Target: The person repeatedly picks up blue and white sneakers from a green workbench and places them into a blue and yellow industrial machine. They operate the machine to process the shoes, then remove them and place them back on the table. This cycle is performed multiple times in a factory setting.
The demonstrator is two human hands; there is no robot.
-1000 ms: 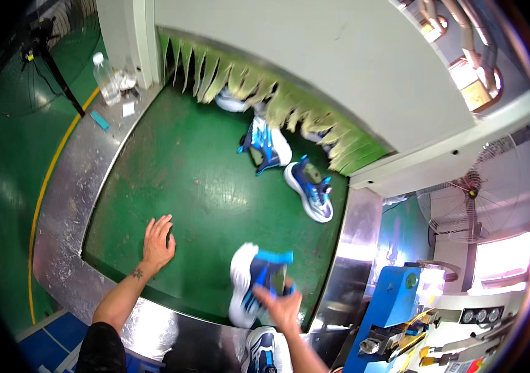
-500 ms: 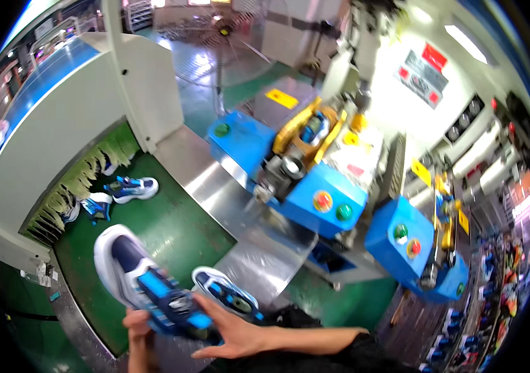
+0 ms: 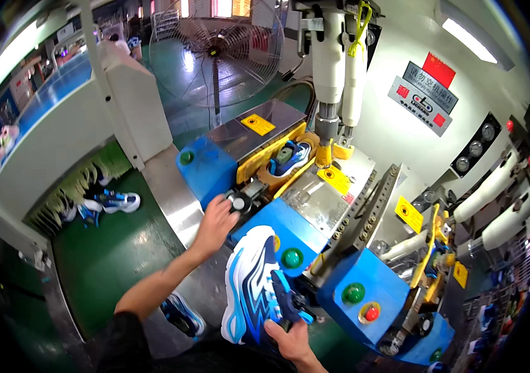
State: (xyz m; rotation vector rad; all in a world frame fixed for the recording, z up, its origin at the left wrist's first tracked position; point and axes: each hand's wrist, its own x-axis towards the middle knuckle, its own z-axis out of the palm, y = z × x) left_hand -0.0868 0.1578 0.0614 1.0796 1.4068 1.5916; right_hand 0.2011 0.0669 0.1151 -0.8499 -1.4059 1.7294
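A white and blue sneaker [image 3: 249, 283] is in my right hand [image 3: 291, 343], which grips it near the dark collar and heel, toe pointing up and away. My left hand [image 3: 215, 225] reaches forward to the machine, fingers apart, next to a round black knob [image 3: 239, 201]; whether they touch it I cannot tell. Just beyond, another blue and white sneaker [image 3: 292, 156] sits in the press station between yellow pads [image 3: 255, 166]. Beneath my left forearm a further sneaker [image 3: 185, 314] lies on the metal ledge, partly hidden.
Blue housings with green buttons [image 3: 292, 258] and a red button [image 3: 372, 313] front the machine. White cylinders [image 3: 328, 59] hang over the press. Several sneakers [image 3: 119, 201] lie on the green conveyor [image 3: 106, 261] at left, by a fringed opening. A large fan [image 3: 215, 53] stands behind.
My left hand has let go of the sneaker and moved forward to the machine. The sneaker has shifted right in my right hand. My view has turned, bringing the press closer.
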